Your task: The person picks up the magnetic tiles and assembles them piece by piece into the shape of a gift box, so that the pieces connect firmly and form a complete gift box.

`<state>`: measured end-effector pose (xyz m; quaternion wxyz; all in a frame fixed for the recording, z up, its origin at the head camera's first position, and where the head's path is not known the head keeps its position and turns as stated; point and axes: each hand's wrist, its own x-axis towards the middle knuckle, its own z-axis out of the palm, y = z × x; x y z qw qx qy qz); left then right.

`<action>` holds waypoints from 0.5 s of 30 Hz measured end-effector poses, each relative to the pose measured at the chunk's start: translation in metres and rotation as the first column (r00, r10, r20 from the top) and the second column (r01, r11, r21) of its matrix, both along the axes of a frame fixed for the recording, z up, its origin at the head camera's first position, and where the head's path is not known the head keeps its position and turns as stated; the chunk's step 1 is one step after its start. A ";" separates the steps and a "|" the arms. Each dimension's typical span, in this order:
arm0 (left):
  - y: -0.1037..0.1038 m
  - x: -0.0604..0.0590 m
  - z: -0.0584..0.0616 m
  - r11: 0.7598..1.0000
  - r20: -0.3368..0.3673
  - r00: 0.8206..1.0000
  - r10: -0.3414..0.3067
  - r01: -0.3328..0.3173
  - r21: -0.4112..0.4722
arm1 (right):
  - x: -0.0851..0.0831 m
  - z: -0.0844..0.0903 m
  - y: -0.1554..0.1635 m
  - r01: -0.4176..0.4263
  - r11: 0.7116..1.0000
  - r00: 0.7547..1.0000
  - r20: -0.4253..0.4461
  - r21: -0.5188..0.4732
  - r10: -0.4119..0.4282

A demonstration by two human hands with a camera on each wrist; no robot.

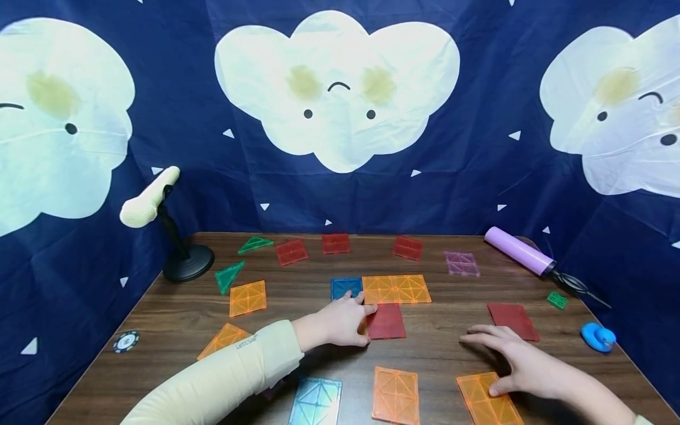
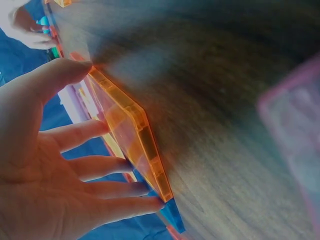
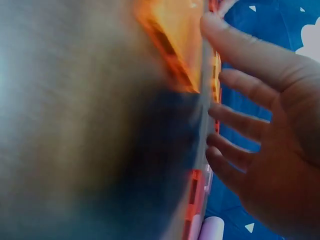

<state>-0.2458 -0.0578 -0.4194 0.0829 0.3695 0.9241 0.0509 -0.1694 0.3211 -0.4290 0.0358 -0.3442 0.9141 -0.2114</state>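
In the head view, my left hand (image 1: 340, 321) lies over an orange translucent square tile (image 2: 142, 137), which it mostly hides there. The left wrist view has the thumb at one corner of this tile and the fairly straight fingers along it. A blue tile (image 1: 340, 288) touches the fingers from behind, a joined pair of orange tiles (image 1: 395, 289) beside it. Right of the hand sits a red tile (image 1: 388, 321). My right hand (image 1: 526, 363) spreads loosely above the table, its thumb over another orange tile (image 1: 486, 395); whether they touch I cannot tell.
Nearby lie a light-blue tile (image 1: 317, 404), an orange tile (image 1: 395, 395) and a red tile (image 1: 514, 321). Several more tiles line the back. A black stand (image 1: 188, 262), a purple cylinder (image 1: 517, 251), a poker chip (image 1: 126, 342) and a blue rubber duck-like toy (image 1: 598, 337) sit near the edges.
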 end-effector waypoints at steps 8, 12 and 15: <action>-0.005 0.004 -0.002 0.999 0.028 0.999 0.039 -0.039 -0.002 | 0.003 -0.007 -0.022 0.088 0.995 0.994 -0.070 0.035 -0.086; -0.005 0.003 -0.002 0.999 0.028 0.999 0.033 -0.033 -0.009 | 0.006 -0.006 -0.026 0.039 0.999 0.996 -0.080 -0.007 -0.039; -0.004 0.001 0.000 1.000 0.026 0.999 0.027 -0.026 -0.015 | 0.009 -0.005 -0.025 -0.012 1.000 1.000 -0.011 -0.028 0.012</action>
